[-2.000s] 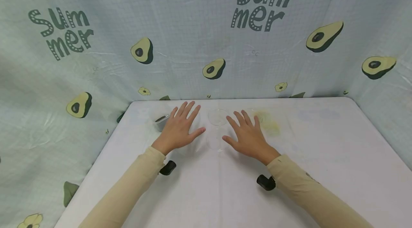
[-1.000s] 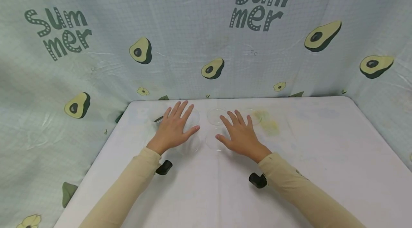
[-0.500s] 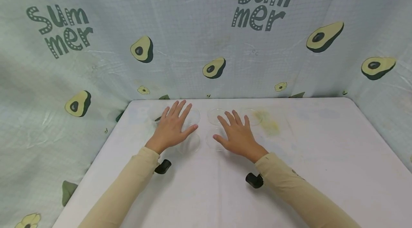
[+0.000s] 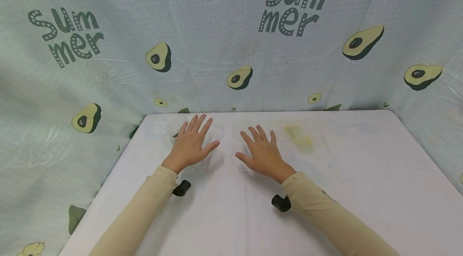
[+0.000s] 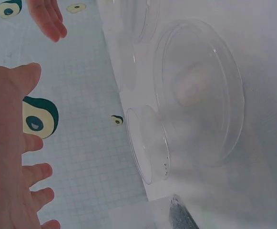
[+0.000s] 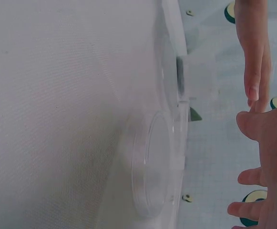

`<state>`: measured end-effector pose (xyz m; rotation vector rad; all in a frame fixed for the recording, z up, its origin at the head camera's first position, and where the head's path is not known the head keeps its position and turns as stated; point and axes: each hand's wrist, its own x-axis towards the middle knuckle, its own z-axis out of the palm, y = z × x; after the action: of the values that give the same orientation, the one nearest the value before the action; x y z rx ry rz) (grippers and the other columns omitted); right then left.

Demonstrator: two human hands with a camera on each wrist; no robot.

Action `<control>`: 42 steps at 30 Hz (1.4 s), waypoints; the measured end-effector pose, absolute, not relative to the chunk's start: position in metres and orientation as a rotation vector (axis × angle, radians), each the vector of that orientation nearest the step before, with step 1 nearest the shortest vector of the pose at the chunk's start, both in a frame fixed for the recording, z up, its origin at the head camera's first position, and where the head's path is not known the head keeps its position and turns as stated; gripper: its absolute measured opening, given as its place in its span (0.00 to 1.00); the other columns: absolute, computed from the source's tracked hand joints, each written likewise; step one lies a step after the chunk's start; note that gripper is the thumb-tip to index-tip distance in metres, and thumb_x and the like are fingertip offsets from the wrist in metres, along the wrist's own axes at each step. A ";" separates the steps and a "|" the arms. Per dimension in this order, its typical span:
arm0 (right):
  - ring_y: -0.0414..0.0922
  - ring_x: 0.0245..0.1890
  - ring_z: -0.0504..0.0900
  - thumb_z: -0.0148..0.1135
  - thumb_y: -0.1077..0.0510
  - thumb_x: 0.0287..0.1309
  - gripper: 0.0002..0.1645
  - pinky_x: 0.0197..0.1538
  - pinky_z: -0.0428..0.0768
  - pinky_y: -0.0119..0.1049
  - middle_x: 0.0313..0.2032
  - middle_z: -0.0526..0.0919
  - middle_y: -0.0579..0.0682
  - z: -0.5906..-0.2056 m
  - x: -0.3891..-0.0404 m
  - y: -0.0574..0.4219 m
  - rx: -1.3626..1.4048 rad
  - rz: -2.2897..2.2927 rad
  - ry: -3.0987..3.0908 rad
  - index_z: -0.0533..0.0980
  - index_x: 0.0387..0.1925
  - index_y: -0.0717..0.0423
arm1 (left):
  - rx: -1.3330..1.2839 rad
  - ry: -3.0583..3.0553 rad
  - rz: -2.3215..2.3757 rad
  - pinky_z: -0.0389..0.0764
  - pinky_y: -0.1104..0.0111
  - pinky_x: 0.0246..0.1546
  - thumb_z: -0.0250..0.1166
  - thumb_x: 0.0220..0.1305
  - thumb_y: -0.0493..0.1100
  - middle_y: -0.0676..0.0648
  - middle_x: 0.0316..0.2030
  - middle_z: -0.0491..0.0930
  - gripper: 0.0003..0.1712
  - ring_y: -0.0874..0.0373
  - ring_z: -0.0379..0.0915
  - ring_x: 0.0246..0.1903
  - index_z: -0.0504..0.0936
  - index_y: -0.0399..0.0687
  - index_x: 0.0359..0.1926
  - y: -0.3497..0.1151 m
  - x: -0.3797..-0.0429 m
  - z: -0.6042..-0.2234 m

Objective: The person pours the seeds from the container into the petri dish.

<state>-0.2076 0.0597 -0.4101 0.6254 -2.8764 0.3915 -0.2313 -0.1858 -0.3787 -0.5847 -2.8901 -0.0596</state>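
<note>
In the head view my left hand [image 4: 189, 143] is held with fingers spread over the far left part of the table, holding nothing. My right hand [image 4: 262, 153] hovers beside it, fingers also apart and holding nothing. Beneath and between them stand several clear round dishes, like petri dishes. One dish [image 4: 213, 162] lies by the left thumb; another dish [image 4: 236, 161] is partly under the right thumb. The left wrist view shows a wide dish [image 5: 233, 95] and a smaller dish [image 5: 145, 143]. A clear shallow dish [image 6: 152, 167] appears in the right wrist view.
A small container with dark contents [image 4: 175, 135] is mostly hidden behind the left hand. Another clear dish [image 4: 276, 132] stands near a yellow-green stain [image 4: 303, 140] on the white table [image 4: 347, 191]. A curtain with avocado prints [image 4: 202, 27] hangs behind.
Both hands have drifted left, the right one more, with fingers still spread. My left hand now covers most of the dark container, and more of the dishes on the right show.
</note>
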 end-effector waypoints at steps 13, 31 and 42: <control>0.62 0.73 0.54 0.52 0.33 0.63 0.41 0.71 0.50 0.67 0.71 0.62 0.58 -0.410 -0.209 0.054 0.637 0.415 -2.882 0.62 0.71 0.48 | -0.562 -2.916 -0.096 0.50 0.42 0.72 0.50 0.67 0.68 0.41 0.75 0.52 0.45 0.41 0.44 0.75 0.53 0.50 0.75 -0.194 -0.236 -0.385; 0.60 0.73 0.55 0.51 0.32 0.63 0.40 0.68 0.51 0.71 0.70 0.63 0.57 -0.415 -0.212 0.047 0.636 0.407 -2.869 0.63 0.70 0.47 | -0.537 -2.927 -0.114 0.49 0.42 0.72 0.51 0.67 0.67 0.40 0.74 0.52 0.44 0.41 0.44 0.74 0.55 0.49 0.75 -0.205 -0.242 -0.391; 0.59 0.73 0.54 0.51 0.32 0.63 0.40 0.70 0.50 0.69 0.70 0.62 0.56 -0.416 -0.217 0.045 0.621 0.392 -2.897 0.62 0.70 0.47 | -0.523 -2.915 -0.142 0.48 0.41 0.71 0.53 0.66 0.65 0.39 0.74 0.53 0.44 0.39 0.44 0.74 0.56 0.47 0.74 -0.210 -0.244 -0.390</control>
<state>-0.2165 0.0448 -0.4156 0.6206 -2.8974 0.3924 -0.2436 -0.2096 -0.3905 -0.5228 -2.9147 -0.1424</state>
